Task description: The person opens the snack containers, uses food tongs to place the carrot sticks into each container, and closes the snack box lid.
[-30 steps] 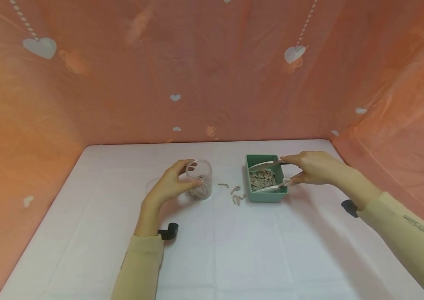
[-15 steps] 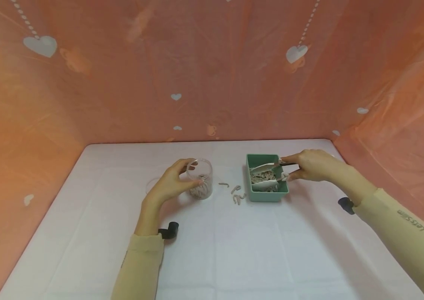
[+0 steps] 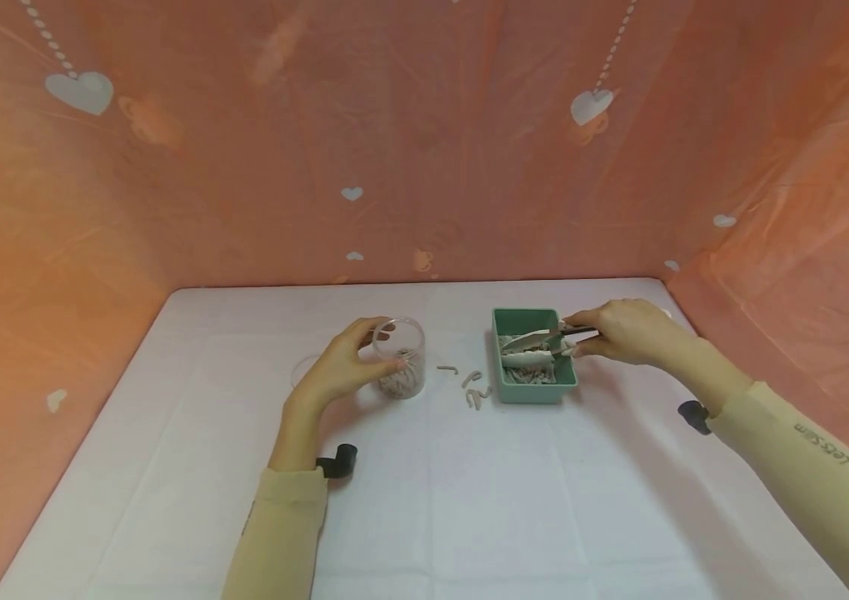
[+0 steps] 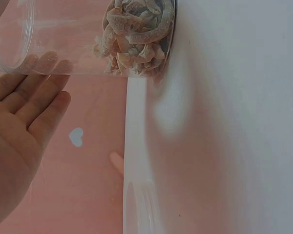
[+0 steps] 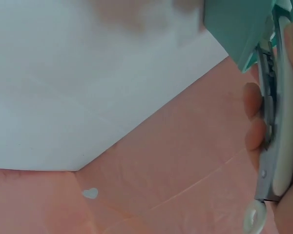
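My left hand (image 3: 342, 364) holds a clear round jar (image 3: 411, 343), thumb in front and fingers behind. Pale, curled snack-like pieces (image 4: 136, 34) fill the bottom of the jar, plain in the left wrist view. On the right, my right hand (image 3: 630, 331) grips white-and-grey tongs (image 5: 285, 112) by their handles. The arms of the tongs reach over the right wall of a green rectangular box (image 3: 536, 395), down among similar small pieces (image 3: 532, 377). Whether the tips hold any piece is too small to tell.
Several loose curled pieces (image 3: 472, 398) lie on the white tabletop (image 3: 469, 500) between jar and box. A clear round lid-like thing (image 4: 144, 209) lies left of the jar, partly behind my left hand. Orange sheeting (image 3: 424, 167) with hearts hangs around the table.
Inside the green box the tongs' arms have drawn closer together, the near arm moving away from the front wall. My left hand and the jar have stayed put.
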`<state>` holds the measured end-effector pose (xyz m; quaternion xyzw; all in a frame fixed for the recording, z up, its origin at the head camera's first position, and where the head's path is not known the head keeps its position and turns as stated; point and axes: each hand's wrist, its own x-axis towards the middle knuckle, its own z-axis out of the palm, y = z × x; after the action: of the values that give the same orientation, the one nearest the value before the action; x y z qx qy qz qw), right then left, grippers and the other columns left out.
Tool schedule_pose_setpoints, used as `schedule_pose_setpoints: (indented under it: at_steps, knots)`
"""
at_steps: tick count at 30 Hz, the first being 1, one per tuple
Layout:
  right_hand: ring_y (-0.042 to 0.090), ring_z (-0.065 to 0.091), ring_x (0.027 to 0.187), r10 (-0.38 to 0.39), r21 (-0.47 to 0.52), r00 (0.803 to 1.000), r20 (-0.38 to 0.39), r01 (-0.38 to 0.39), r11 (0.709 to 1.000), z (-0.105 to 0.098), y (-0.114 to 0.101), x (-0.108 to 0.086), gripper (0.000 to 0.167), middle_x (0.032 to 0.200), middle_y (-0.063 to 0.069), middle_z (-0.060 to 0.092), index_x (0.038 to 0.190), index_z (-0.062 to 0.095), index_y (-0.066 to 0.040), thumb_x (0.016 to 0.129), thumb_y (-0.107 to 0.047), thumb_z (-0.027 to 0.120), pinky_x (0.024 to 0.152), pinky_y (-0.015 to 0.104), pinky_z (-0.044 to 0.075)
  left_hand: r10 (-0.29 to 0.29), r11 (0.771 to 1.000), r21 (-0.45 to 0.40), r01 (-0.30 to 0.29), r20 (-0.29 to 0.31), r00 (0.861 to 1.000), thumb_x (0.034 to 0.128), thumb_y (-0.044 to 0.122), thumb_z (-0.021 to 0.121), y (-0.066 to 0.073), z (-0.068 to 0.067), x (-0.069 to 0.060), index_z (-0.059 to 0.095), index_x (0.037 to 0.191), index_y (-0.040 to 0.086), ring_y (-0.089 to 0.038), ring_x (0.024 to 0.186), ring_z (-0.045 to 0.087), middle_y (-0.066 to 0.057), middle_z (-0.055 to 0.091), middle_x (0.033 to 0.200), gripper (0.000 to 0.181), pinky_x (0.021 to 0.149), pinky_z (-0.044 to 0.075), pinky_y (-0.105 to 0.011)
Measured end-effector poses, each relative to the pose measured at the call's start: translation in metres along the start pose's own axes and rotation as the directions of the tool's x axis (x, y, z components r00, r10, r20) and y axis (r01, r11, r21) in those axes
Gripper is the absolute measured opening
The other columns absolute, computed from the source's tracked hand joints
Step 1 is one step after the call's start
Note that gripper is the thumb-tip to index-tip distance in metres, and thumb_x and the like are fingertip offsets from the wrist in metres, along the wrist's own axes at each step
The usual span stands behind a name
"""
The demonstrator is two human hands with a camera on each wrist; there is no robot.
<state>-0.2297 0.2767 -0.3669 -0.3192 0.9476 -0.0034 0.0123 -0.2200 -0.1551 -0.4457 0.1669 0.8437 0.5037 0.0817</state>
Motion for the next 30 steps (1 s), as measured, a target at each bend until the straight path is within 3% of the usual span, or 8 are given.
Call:
schedule_pose_setpoints:
  at_steps: [17, 25, 30]
  knots:
    - [0.018, 0.065, 0.065, 0.015, -0.021, 0.997, -0.075, -0.017, 1.0, -0.004, 0.0, -0.013, 0.035, 0.078, -0.003, 0.071, 0.116, 0.077, -0.014, 0.086, -0.029, 0.086, 0.054, 0.042, 0.052, -0.005, 1.0, -0.004, 0.005, 0.004, 1.0, 0.0881, 0.033, 0.086, 0.002, 0.0, 0.0, 0.05, 0.15, 0.009, -0.039, 0.144, 0.046, -0.011, 0.053, 0.149, 0.075, 0.118, 0.037, -0.058]
    - [0.029, 0.072, 0.078, 0.018, -0.015, 0.994, -0.112, -0.02, 1.0, -0.013, -0.001, -0.024, 0.038, 0.092, 0.009, 0.077, 0.119, 0.076, -0.009, 0.086, -0.026, 0.086, 0.065, 0.049, 0.057, -0.014, 1.0, 0.005, 0.014, 0.002, 1.0, 0.0885, 0.033, 0.085, 0.002, 0.0, -0.001, 0.048, 0.151, 0.009, -0.039, 0.144, 0.046, -0.012, 0.053, 0.15, 0.077, 0.118, 0.037, -0.058]
    - [0.029, 0.072, 0.078, 0.047, -0.033, 0.992, -0.114, -0.051, 0.998, -0.019, -0.002, -0.029, 0.039, 0.093, 0.009, 0.077, 0.12, 0.076, -0.011, 0.086, -0.027, 0.086, 0.058, 0.047, 0.055, -0.012, 1.0, 0.003, 0.012, -0.001, 1.0, 0.0884, 0.033, 0.085, 0.001, -0.001, 0.0, 0.048, 0.151, 0.009, -0.039, 0.144, 0.046, -0.012, 0.052, 0.15, 0.077, 0.118, 0.037, -0.057]
